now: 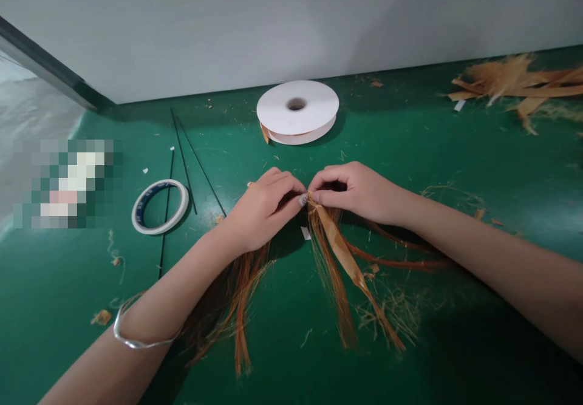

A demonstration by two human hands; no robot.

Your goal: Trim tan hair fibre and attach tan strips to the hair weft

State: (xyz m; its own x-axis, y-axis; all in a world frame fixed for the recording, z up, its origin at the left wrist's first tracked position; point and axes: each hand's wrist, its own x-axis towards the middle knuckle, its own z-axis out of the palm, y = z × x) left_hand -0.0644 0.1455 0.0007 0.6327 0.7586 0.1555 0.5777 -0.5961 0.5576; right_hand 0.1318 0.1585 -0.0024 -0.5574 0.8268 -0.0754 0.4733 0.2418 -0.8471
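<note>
My left hand (273, 204) and my right hand (350, 189) meet at the middle of the table, fingertips pinched together. Between them they grip the top end of an orange-brown ribbon (337, 241), whose frayed strands hang down toward me. Its lower part is partly twisted, with a thin tail. Under my left wrist lies a bunch of loose brown ribbon threads (243, 314), half covered by the hand. More reddish-brown strands (392, 262) run rightward beneath my right forearm. Just beyond my hands a white ribbon spool (314, 110) lies flat, a short ribbon end showing at its left edge.
A roll of white tape (183, 207) lies at left, over one of several thin black rods (184, 162). Ribbon pieces and frayed fibre (510, 83) are heaped at the far right. Thread scraps dot the green table (191, 277). A pale wall (228, 28) stands behind. A blurred patch covers something at left.
</note>
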